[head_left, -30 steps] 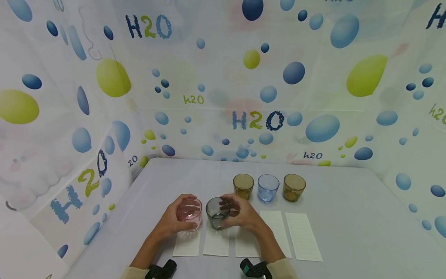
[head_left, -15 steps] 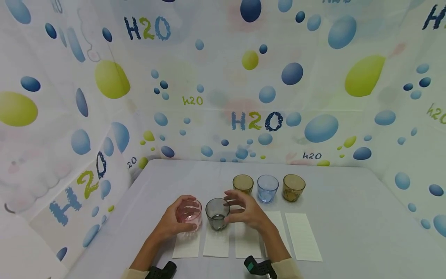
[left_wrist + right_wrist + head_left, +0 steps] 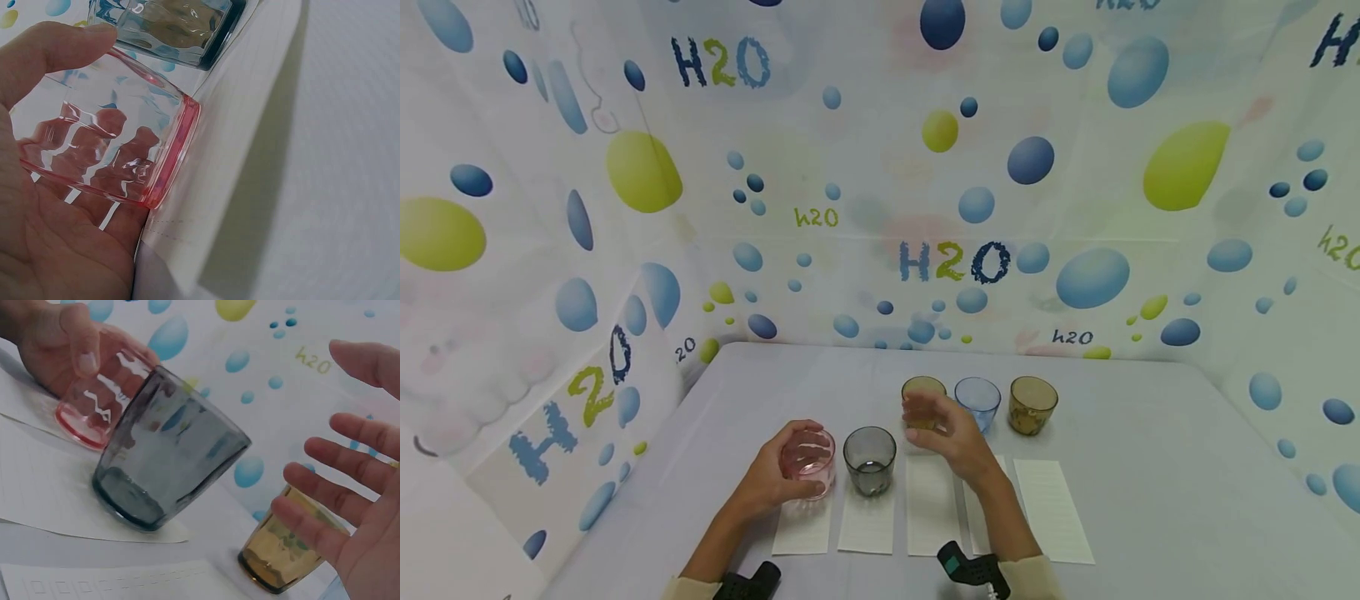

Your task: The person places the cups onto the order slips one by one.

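Note:
My left hand (image 3: 769, 477) holds a clear pink glass (image 3: 94, 137), thumb on one side and fingers round the other. The pink glass stands upright at the far end of the leftmost paper strip (image 3: 801, 529). Beside it, on the second strip (image 3: 866, 527), a smoky grey glass (image 3: 169, 450) stands upright, touched by neither hand. My right hand (image 3: 953, 435) is raised with fingers spread and holds nothing. In the head view it overlaps the left amber glass (image 3: 290, 540), partly hiding it and the blue glass (image 3: 978, 392).
A second amber glass (image 3: 1033, 406) ends the back row on the right. More paper strips (image 3: 1054, 508) lie side by side toward the right on the white tabletop (image 3: 1180, 475). A printed backdrop (image 3: 865, 150) rises behind the table.
My right hand has let go of the grey glass and moved away to the right and back, toward the left amber glass. The left hand and pink glass stay put.

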`<control>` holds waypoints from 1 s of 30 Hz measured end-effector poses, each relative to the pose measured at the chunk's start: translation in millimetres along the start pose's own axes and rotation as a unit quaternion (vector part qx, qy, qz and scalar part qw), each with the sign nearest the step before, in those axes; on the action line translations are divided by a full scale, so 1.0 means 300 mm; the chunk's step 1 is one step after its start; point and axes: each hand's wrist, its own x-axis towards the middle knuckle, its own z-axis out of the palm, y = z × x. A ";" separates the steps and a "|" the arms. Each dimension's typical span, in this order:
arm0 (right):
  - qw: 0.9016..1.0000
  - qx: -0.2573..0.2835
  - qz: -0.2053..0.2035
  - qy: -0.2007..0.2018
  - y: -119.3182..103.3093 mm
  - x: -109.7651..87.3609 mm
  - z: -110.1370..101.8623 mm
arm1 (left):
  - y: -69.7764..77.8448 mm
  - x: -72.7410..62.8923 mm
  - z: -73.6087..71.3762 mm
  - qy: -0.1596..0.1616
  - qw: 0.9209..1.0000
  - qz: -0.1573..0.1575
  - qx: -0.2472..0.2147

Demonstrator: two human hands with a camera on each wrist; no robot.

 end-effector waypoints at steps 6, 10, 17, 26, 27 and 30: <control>0.999 -0.010 -0.022 0.049 -0.017 0.002 -0.020 | 0.001 0.000 0.001 0.003 1.000 0.002 0.002; 0.997 -0.002 -0.014 0.071 -0.029 0.001 -0.027 | 0.003 0.001 0.000 0.004 1.000 0.004 0.005; 0.994 -0.014 -0.009 0.111 -0.034 0.001 -0.033 | 0.003 0.002 0.002 0.003 1.000 0.003 0.005; 0.986 -0.078 0.003 0.145 -0.029 0.001 -0.036 | 0.006 0.002 0.002 0.001 1.000 -0.003 -0.003; 0.986 -0.081 0.008 0.147 -0.029 0.001 -0.035 | 0.006 0.002 0.002 0.001 1.000 -0.004 -0.003; 0.985 -0.088 0.012 0.146 -0.024 0.002 -0.030 | 0.007 0.001 0.003 0.002 1.000 -0.007 -0.004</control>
